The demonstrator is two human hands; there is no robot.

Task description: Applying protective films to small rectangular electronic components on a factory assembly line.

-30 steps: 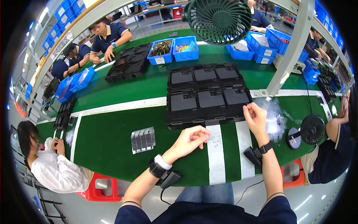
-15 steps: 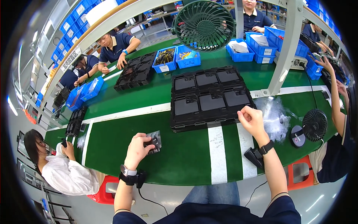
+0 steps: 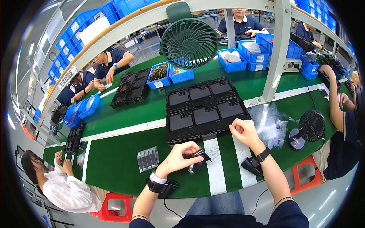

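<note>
My left hand (image 3: 178, 159) is closed on a small black part (image 3: 205, 155) with a shiny edge, held low over the table in front of the tray; its exact kind is unclear. To its left lies a clear sheet with dark strips (image 3: 148, 159), flat on the green mat. My right hand (image 3: 245, 133) is at the near right corner of a black plastic tray (image 3: 186, 136), fingers curled together; whatever they may hold is hidden. Flat dark rectangular panels (image 3: 206, 114) fill the tray's compartments in two rows.
Thin clear plastic bags (image 3: 268, 125) lie right of my right hand, beside a small black fan (image 3: 311, 125). A metal post (image 3: 274, 57) and a hanging green fan (image 3: 190, 45) stand beyond. Blue bins (image 3: 159, 76) sit at the back. Co-workers sit around the table.
My left hand has moved right from the clear sheet, carrying the small black part and leaving the sheet on the mat. My right hand remains pinched by the tray. The view has shifted slightly.
</note>
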